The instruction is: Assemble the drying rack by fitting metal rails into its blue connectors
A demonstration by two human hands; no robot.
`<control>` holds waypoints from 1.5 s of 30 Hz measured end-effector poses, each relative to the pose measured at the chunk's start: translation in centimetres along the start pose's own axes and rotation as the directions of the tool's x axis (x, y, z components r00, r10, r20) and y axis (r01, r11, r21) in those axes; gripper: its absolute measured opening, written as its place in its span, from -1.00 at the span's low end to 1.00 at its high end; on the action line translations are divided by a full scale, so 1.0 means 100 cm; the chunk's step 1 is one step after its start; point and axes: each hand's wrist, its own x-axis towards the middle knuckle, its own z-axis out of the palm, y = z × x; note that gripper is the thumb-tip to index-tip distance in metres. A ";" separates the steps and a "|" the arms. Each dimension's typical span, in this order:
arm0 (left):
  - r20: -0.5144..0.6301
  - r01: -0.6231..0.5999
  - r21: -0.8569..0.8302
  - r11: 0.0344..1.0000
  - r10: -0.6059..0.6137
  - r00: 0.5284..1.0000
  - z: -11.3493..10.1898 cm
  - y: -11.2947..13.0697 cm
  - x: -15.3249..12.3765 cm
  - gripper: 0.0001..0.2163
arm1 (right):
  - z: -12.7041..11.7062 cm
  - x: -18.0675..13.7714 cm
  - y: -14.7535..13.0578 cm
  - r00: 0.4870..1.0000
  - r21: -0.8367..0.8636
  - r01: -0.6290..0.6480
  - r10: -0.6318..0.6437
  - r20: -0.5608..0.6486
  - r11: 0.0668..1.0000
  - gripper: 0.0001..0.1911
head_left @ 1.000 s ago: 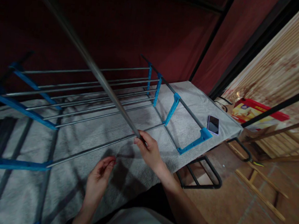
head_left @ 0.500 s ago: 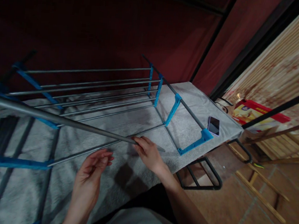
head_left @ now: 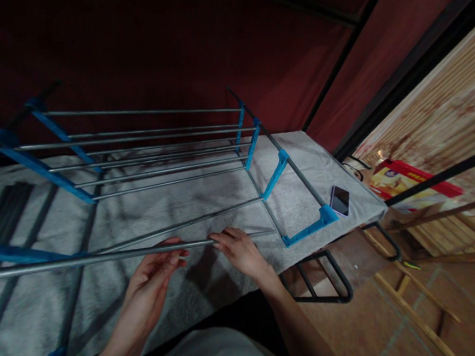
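Note:
A long grey metal tube (head_left: 70, 262) slants across the front of a half-built rack with blue plastic brackets (head_left: 48, 173). My right hand (head_left: 242, 251) pinches the tube near its right end. Farther left, my left hand (head_left: 149, 281) has its fingers and thumb around the same tube from below. Just behind the held tube, another thin rod (head_left: 201, 217) of the rack runs to a blue bracket (head_left: 274, 175). The tube's left end leaves the picture.
The rack lies on a grey cloth cover (head_left: 305, 148). A phone (head_left: 340, 200) rests on its right part. More dark tubes (head_left: 3, 225) lie at the left. Beyond the edge stand a black metal frame (head_left: 320, 278), a red and yellow box (head_left: 405, 183) and wooden pieces (head_left: 416, 313).
The held tube's left part has swung down toward me, from above the rack to its front. My left hand has moved slightly right and closed around it; the right hand keeps its pinch.

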 end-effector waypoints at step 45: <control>-0.357 0.347 -0.364 0.865 -0.473 0.806 -0.010 -0.005 0.040 -0.76 | -0.013 -0.013 0.093 0.459 0.975 0.211 0.888 -0.033 -0.072 -0.84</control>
